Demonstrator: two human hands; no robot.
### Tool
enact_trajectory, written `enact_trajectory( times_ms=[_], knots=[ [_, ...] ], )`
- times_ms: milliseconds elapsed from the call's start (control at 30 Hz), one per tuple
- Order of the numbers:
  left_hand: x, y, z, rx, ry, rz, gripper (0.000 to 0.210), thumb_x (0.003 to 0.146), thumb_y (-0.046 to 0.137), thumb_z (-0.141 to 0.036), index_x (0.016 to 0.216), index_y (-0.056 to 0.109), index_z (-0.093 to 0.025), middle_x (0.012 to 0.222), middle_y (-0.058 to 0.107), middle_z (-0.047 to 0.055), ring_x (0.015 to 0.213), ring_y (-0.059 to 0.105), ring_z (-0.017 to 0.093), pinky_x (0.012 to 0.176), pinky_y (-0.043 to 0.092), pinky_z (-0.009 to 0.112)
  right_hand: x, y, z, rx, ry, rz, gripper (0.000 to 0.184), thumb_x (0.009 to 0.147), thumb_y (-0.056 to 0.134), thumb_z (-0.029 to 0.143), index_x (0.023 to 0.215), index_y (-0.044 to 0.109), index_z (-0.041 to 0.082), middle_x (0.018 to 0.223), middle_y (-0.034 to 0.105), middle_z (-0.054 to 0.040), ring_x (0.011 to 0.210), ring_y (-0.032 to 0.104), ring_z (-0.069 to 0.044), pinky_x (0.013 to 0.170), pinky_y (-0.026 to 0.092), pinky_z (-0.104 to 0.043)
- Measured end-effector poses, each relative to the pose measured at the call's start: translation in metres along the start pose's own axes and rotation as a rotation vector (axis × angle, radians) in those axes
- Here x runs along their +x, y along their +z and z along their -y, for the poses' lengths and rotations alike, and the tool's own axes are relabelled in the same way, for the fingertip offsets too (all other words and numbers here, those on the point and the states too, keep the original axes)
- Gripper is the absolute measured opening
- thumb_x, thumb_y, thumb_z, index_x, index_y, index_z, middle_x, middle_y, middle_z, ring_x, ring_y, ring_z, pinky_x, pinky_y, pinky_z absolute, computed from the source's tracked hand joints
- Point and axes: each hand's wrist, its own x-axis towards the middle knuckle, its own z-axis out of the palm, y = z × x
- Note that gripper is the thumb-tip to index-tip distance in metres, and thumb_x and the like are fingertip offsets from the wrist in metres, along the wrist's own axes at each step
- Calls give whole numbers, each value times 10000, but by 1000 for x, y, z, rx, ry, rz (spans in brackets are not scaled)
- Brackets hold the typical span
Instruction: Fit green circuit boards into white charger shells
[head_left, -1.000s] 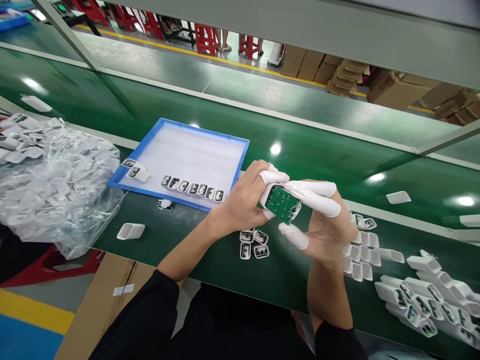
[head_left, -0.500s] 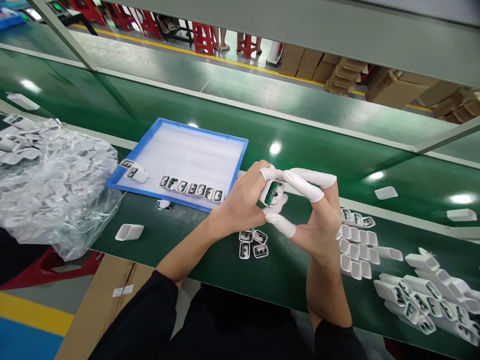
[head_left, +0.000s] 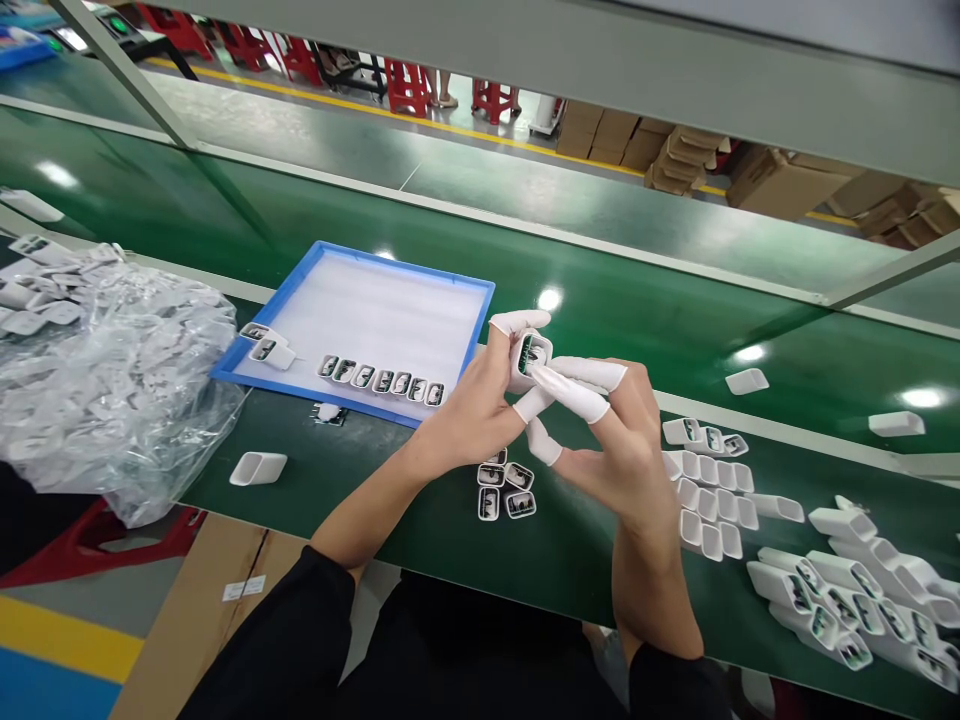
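My left hand [head_left: 480, 400], with white finger cots, is closed around a white plastic housing [head_left: 518, 372] above the table. The housing's open end faces up towards me and shows a green circuit board [head_left: 527, 354] inside. My right hand [head_left: 615, 440] also wears white finger cots. Its outstretched fingertips touch the lower right of the housing's opening, while its thumb stays apart below. Whether they grip anything small there is hidden. Just below the hands, several filled housings [head_left: 519, 503] stand on the green table.
A blue-rimmed tray [head_left: 480, 318] holds a row of filled housings. On the left lies a clear bag [head_left: 157, 370] of white parts, near a lone housing [head_left: 257, 468]. Several empty housings [head_left: 709, 505] and filled ones [head_left: 825, 625] are grouped on the right.
The housing has moved slightly left and up in my left hand, turning a little. My right fingers have shifted from its top edge down to the right side of its opening.
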Motion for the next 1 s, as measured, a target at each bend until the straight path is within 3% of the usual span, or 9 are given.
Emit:
enact_trajectory(
  times_ms=[200,333,400,533,633,733,1000],
  knots=[
    [-2,4,2,46,2,19,646,1077,689,-264,1636,367,-292,1372,645,118,1184,686,269,979,604,436,-4,9,-11,-136,-30,-3,702,962,837,160,1585,623,403,1260,798,-90,1036,730,-317,860,586,-498],
    [1,0,0,27,-22,68,584,1094,689,-310,1620,438,-283,1331,673,121,1145,708,276,982,634,453,-4,11,-15,-116,-12,-25,686,925,855,158,1533,661,410,1197,787,-75,980,708,-298,842,561,-482],
    [4,-7,-1,-33,-39,156,575,1080,731,-376,1597,491,-299,1328,688,119,1125,724,279,964,648,443,-2,11,-19,39,46,-56,638,894,871,195,1478,692,378,1174,779,-68,977,701,-291,837,564,-473],
    [10,-17,0,-194,-50,315,588,1015,817,-496,1521,581,-314,1291,726,110,1034,743,272,871,654,410,2,18,-36,571,242,-141,484,839,905,403,1285,755,292,1047,747,-46,909,684,-261,796,597,-443],
    [13,-10,2,-194,-81,224,484,988,845,-519,1363,656,-276,1165,736,76,937,709,229,788,619,353,1,26,-48,820,412,-167,509,819,902,617,1159,771,261,994,745,-43,859,685,-250,776,614,-437],
    [11,4,3,-204,-68,79,434,968,853,-564,1197,671,-242,1095,732,53,864,674,192,743,589,317,2,31,-50,924,545,-168,560,780,914,703,1079,770,252,966,750,-41,852,684,-248,795,617,-437],
    [3,29,4,-267,-117,-206,459,946,853,-636,987,630,-237,907,674,6,801,654,174,737,580,320,7,28,-38,969,578,-95,487,897,844,718,1074,786,268,814,683,6,749,678,-219,733,609,-405]
  ],
)
